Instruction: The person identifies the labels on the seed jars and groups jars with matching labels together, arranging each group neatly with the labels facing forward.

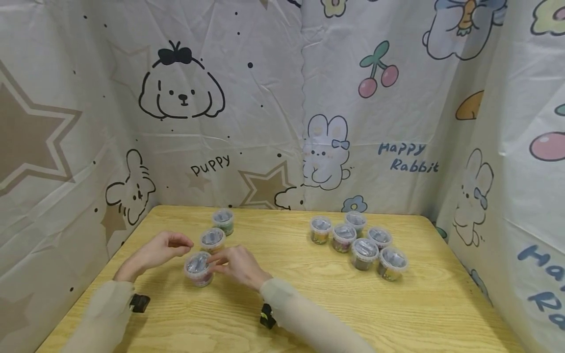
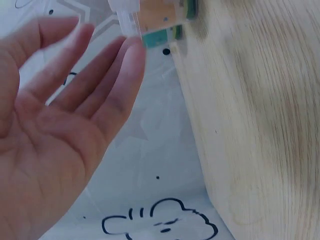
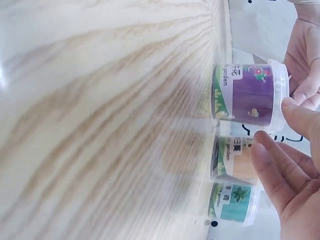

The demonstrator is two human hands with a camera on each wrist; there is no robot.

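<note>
In the head view a small clear-lidded tub (image 1: 199,275) stands at the front of a row on the left; the right wrist view shows its purple label. My right hand (image 1: 238,264) is at its right side, thumb tip (image 3: 289,106) close to the lid's rim and fingers extended beside it. My left hand (image 1: 160,252) hovers left of the row, its fingers loosely bent, palm bare in the left wrist view. Behind the purple tub stand an orange-labelled tub (image 3: 234,159) and, farthest back, a green-labelled tub (image 3: 231,202).
On the right of the wooden table (image 1: 282,314) several similar lidded tubs (image 1: 364,254) stand in a close cluster. Printed cloth (image 1: 265,108) hangs behind the table and along both sides. Each sleeved wrist carries a small black camera (image 1: 140,303).
</note>
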